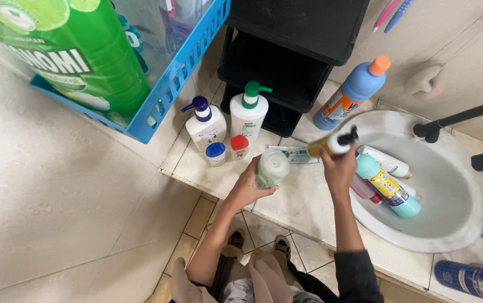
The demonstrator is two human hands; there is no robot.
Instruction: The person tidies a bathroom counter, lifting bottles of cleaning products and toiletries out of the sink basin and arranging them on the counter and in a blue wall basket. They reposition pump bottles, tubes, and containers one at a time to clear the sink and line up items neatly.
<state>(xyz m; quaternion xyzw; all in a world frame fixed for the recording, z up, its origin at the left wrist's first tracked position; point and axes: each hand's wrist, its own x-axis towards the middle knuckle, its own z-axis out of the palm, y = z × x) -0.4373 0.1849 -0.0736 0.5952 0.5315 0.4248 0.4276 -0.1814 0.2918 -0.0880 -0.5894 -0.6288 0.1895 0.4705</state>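
Head view shows the left hand point(245, 188) wrapped around a pale, milky-green round jar point(271, 167) with a whitish lid, standing on the tiled counter point(303, 205). Just beside it, the right hand point(340, 167) closes on a yellow bottle point(331, 144) with a white collar and black nozzle, tilted sideways over the edge of the white sink point(466, 224). Below that hand, inside the sink, lie a teal bottle point(388, 186) with a yellow and purple label and a white tube point(386, 163). Beyond the jar stand two white pump bottles point(208, 124), one purple-topped, one green-topped. A blue bottle point(352, 92) with an orange cap stands farther back.
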